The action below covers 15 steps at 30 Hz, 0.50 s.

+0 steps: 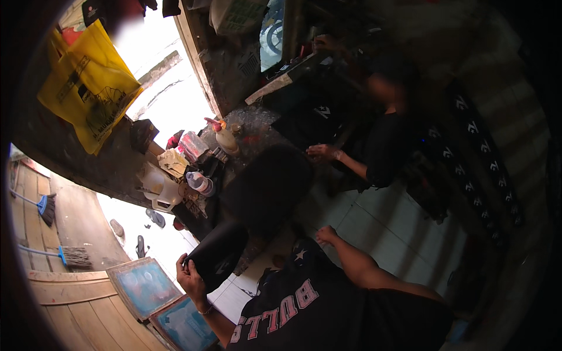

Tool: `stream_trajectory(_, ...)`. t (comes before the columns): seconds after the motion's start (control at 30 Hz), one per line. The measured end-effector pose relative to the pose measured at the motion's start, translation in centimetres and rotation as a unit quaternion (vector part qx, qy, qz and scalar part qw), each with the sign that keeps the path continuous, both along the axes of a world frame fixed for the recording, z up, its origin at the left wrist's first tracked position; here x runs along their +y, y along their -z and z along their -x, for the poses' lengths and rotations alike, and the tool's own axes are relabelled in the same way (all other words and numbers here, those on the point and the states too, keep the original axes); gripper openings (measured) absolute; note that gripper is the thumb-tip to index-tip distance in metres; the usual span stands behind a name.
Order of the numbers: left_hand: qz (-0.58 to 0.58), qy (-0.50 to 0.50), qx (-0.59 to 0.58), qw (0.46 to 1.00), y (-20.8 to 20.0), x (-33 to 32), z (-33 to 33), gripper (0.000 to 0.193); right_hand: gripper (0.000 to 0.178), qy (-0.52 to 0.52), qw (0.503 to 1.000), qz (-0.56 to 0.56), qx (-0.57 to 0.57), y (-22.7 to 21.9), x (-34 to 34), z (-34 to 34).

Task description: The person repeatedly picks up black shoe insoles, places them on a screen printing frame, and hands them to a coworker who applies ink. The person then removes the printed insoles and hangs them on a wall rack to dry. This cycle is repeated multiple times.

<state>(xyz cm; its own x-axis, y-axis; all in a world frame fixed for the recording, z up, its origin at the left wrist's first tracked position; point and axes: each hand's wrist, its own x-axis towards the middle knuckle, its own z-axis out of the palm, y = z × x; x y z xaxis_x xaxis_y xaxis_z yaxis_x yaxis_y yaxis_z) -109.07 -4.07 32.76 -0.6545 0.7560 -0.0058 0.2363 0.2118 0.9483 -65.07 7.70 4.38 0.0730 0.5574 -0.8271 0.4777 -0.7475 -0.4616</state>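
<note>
My left hand [192,282] grips the edge of a black fabric piece [218,254], thumb and fingers closed on it. A small pale mark shows on the fabric. The piece hangs tilted beside a large dark flat panel [269,187] with rounded corners. My right hand [326,235] is held over the tiled floor, right of the panel's near end, with its fingers curled in. Nothing shows in it. Beyond the panel, a co-worker's hand [324,153] rests by a black cloth [313,117] with a white logo.
A cluttered worktop holds a squeeze bottle [226,140], a clear plastic bottle [199,183] and a whitish jug [159,186]. A yellow bag [91,88] hangs at upper left. Framed screens [144,286] lean at lower left. The co-worker [386,140] sits at right, near hanging black printed strips [477,152].
</note>
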Motion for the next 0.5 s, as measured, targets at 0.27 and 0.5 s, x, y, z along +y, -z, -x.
stream_trajectory(0.27, 0.041, -0.062, -0.014, 0.997, 0.2, 0.6, -0.7, 0.024, 0.018, -0.020, 0.999, 0.017, 0.023, -1.4, 3.6, -0.8)
stream_trajectory(0.5, 0.094, -0.127, 0.022, 0.987, -0.3, 1.2, -2.0, 0.025, 0.018, -0.081, 0.995, 0.016, -0.056, -2.5, 6.9, -0.6)
